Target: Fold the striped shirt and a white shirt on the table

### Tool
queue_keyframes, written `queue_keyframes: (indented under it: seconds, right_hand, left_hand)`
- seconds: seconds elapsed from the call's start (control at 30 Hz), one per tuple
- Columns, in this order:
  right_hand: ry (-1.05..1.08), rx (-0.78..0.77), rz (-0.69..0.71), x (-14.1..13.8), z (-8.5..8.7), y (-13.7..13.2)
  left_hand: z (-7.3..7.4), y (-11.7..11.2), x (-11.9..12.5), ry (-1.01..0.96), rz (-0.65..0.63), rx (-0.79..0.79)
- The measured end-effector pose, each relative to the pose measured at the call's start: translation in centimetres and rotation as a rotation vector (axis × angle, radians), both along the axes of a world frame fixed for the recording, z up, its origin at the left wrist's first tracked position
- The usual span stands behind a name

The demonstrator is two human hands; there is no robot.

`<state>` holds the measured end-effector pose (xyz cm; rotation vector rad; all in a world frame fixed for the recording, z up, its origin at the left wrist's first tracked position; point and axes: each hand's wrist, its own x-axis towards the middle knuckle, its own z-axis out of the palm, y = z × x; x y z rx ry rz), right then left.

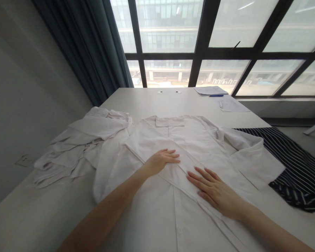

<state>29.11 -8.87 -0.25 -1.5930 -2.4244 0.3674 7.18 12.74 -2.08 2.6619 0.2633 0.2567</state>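
A white shirt (149, 206) lies spread on the table, its collar toward the window. One sleeve is folded diagonally across the front, from the upper left down to the lower right. On the upper part of that folded sleeve rests my left hand (161, 161), fingers stretched out and flat. My right hand (212, 189) presses flat on the same sleeve lower down, fingers slightly spread. Neither hand grips anything. The other sleeve (257, 161) reaches out to the right, bent at its end.
Crumpled white garments (76, 143) are heaped at the left of the white table (147, 101). Black striped cloth (294, 164) hangs over the right edge. Papers (210, 90) and a blue pen (216, 95) lie at the far right. A dark curtain (91, 42) borders the window.
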Motion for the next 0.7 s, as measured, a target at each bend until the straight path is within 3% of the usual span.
queue_keyframes:
  seconds: [0.2,0.4,0.53,0.63,0.7]
  right_hand:
    - [-0.015,-0.078,0.014,0.4,0.5,-2.6]
    - [0.085,-0.059,-0.075,0.8,0.2,-4.1]
    - [0.075,0.156,-0.353,3.6,-0.6,-3.9]
    - [-0.174,0.327,-0.610,6.8,-0.9,-3.7]
    - [-0.375,0.346,-0.726,8.8,-1.0,-3.8]
  left_hand:
    - [0.5,-0.4,0.2,-0.025,0.034,0.001]
    - [1.9,-1.7,0.1,0.030,-0.031,0.166]
    - [2.3,-2.4,0.1,0.094,-0.070,0.235]
    - [2.4,-2.8,0.3,0.142,-0.055,0.249]
    - [2.3,-3.1,0.3,0.164,-0.044,0.255]
